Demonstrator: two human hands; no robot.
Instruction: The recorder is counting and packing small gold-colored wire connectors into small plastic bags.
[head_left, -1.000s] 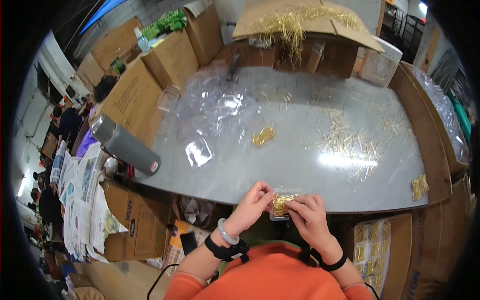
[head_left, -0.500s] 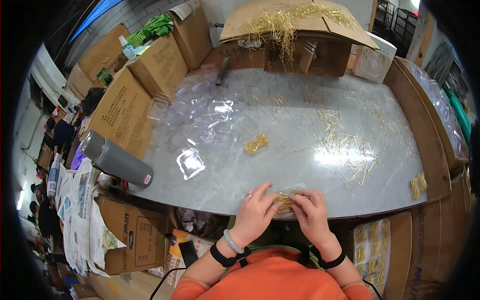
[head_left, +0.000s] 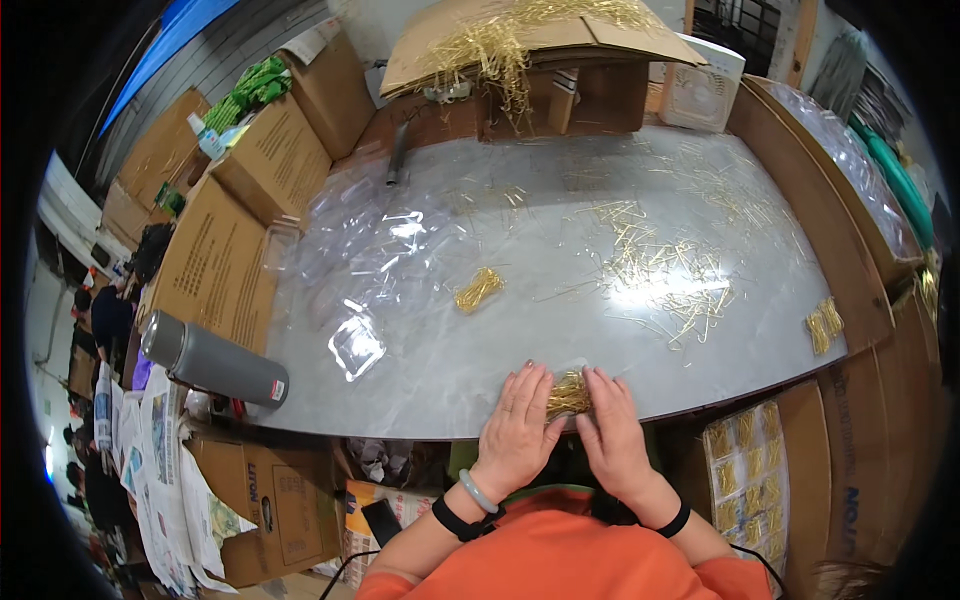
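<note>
Near the table's front edge, a bundle of thin gold wire hooks lies between my two hands. My left hand is flat along its left side, fingers stretched out and together. My right hand flanks the right side, its fingers also straight. A clear plastic edge shows just beyond the bundle; the rest of that piece is hidden. Another gold bundle lies farther off, left of centre, and a third bundle sits at the right edge. Loose wire hooks are scattered over the right half of the table.
Clear plastic trays are heaped on the left of the grey table. A grey thermos lies tilted at the left edge. At the back stand a carton topped with gold wire and a white fan. Filled trays lie below right.
My fingers have gone from bent, pinching at the gold bundle, to straight and flat along its two sides. The whole view has shifted a little, so the table's things appear farther left.
</note>
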